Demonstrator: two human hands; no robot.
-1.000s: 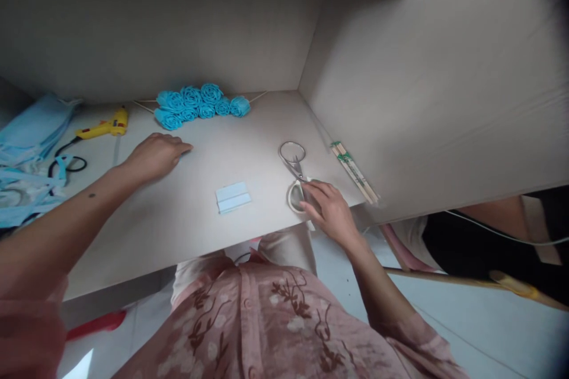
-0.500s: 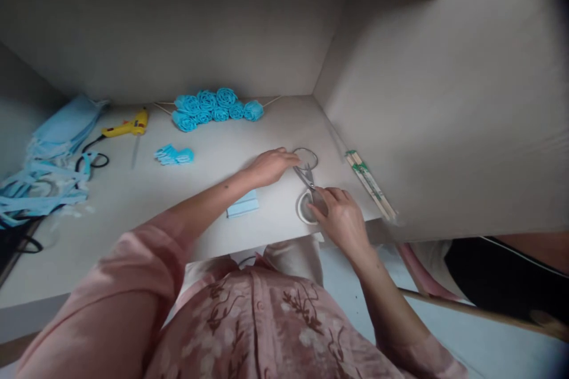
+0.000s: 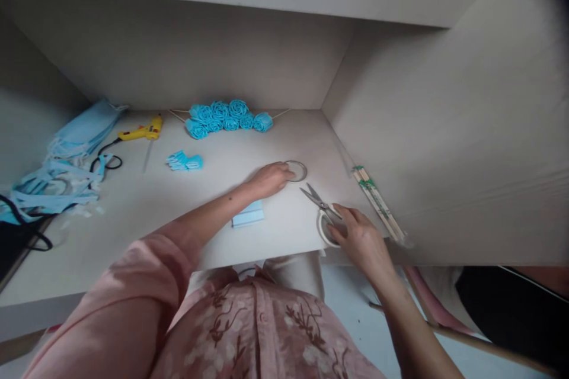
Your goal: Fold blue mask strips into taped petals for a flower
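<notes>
Near the front edge of the tabletop (image 3: 284,231), the right hand (image 3: 362,237) grasps white-handled scissors (image 3: 323,206), blades parted toward a thin ring (image 3: 305,173); the left hand (image 3: 270,180) touches that ring, though whether it grips cannot be told. Beneath the left forearm: folded pale-blue fabric (image 3: 249,217). Beyond: a yellow glue gun (image 3: 144,130) and, along the back, blue roses (image 3: 230,123).

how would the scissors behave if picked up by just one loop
The scissors are probably stiff, since the blades look metallic. With those blades spread open, the free half may swing.
</notes>
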